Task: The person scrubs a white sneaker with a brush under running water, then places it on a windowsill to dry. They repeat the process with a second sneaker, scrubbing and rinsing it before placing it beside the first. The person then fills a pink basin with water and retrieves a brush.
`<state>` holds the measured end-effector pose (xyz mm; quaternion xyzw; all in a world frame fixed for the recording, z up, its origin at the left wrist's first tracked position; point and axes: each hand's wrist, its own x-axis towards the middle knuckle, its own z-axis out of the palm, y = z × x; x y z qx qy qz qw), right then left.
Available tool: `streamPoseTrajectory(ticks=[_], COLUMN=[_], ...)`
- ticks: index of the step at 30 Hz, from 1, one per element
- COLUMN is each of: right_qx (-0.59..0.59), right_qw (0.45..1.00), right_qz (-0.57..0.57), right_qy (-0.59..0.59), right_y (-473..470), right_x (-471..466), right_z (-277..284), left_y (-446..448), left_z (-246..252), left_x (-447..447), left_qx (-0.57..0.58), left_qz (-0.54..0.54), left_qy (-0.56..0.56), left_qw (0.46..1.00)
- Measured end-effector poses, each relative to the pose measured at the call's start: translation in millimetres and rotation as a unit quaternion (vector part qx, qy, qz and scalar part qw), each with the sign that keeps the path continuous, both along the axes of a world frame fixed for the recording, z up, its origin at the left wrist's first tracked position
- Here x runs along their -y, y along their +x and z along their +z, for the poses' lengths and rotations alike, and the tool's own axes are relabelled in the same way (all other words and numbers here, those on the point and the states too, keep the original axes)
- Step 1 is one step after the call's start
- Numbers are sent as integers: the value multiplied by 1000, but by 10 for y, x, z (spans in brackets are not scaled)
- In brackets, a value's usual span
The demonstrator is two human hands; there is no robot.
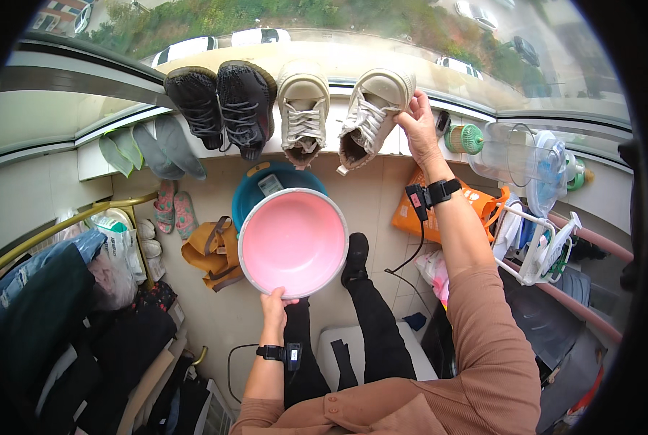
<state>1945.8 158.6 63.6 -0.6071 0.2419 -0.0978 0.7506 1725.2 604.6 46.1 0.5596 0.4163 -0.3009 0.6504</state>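
Note:
My left hand (pixel 278 312) grips the near rim of a pink plastic basin (pixel 294 244), whose inside faces up and holds nothing. Up on the window ledge, my right hand (pixel 419 128) has its thumb and fingers on the side of an off-white lace-up sneaker (pixel 375 111). That shoe leans against the window, toe up. Its mate, another off-white sneaker (pixel 304 117), leans to its left. Further left stand two black knit sneakers, one (pixel 246 106) beside the other (pixel 197 106). Partly under the pink basin is a blue basin (pixel 241 196) with a soap-like bar (pixel 270 185) on it.
Grey slippers (pixel 163 149) lean at the ledge's left. A mustard bag (pixel 212 253) and patterned slippers (pixel 175 209) lie on the floor. Clothes (pixel 57 293) hang over a gold rail at left. An orange bag (pixel 405 212) and a white rack (pixel 536 244) stand at right. Cables run from both wrist straps.

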Motion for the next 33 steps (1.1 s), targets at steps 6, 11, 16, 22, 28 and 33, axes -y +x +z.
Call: streamPoseTrajectory(ticks=[6,11,16,22,28,33], right_qx=[41,5,12,22,21,3], right_qw=[999,1000,999,998,998,998], right_qz=[-12,9,32,26,38,48], right_qy=[21,11,21,46,43,-48], right_y=[116,216,292,309,323,305], right_x=[-82,-85,-11,2,15,-32], right_z=[-301,-438,-491,-563,-557,-512], left_y=[-41,-15,-4,-20,-9,44], left_z=[-73,-85,-91,-110,-110,-153], left_x=[45,101,125,148,167,174], left_qx=[-25,-33,-37,-43,-42,-47], left_qz=[41,45,33,27,24,15], left_qy=[-22,-37,-46,-45,-44,-43], left_qw=[999,998,998,998,998,998])
